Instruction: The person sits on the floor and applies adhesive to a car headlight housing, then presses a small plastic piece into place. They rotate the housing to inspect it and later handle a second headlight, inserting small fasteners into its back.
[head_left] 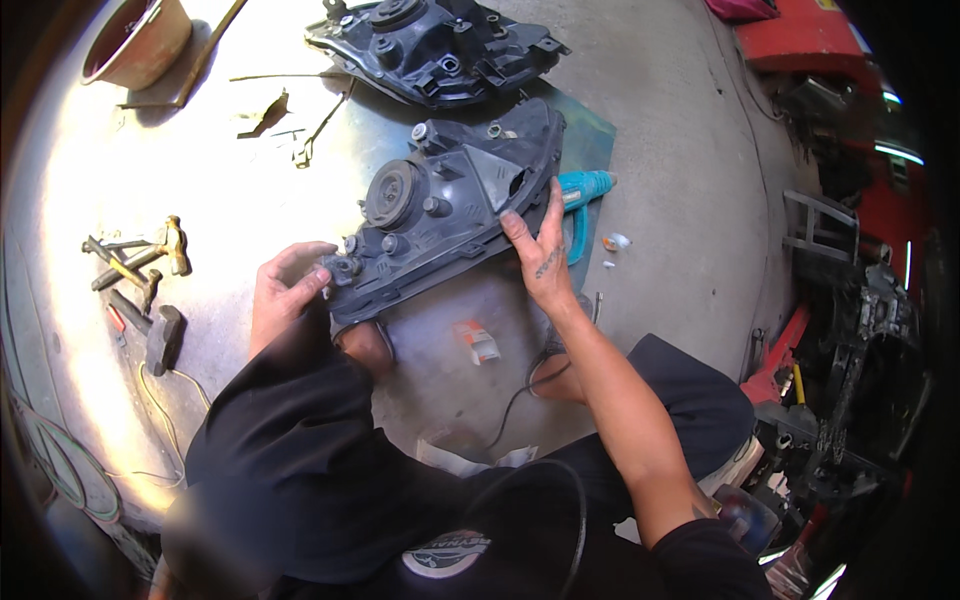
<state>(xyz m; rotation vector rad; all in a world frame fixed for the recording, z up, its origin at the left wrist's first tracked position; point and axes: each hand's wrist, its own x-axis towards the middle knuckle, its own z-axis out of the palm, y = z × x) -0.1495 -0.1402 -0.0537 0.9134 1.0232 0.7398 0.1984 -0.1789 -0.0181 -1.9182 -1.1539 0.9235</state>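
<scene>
Between my two hands is a black car headlight (450,205), its back side with a round cap and several small fittings facing up. My left hand (285,290) grips the narrow left end, thumb on top. At the wider right end, my right hand (543,250) is closed on the rim, thumb over the edge and fingers reaching along the far side. The undersides of both grips are hidden. A second black headlight (435,50) lies just beyond. Partly behind my right hand is a teal heat gun (585,190) on the floor.
Several hammers (150,255) lie at the left, with a mallet-like black head (163,340) nearer. A bucket (140,45) stands far left. Small bulbs (617,242) and an orange-white box (476,342) are on the floor. Red and black car parts (860,290) line the right side.
</scene>
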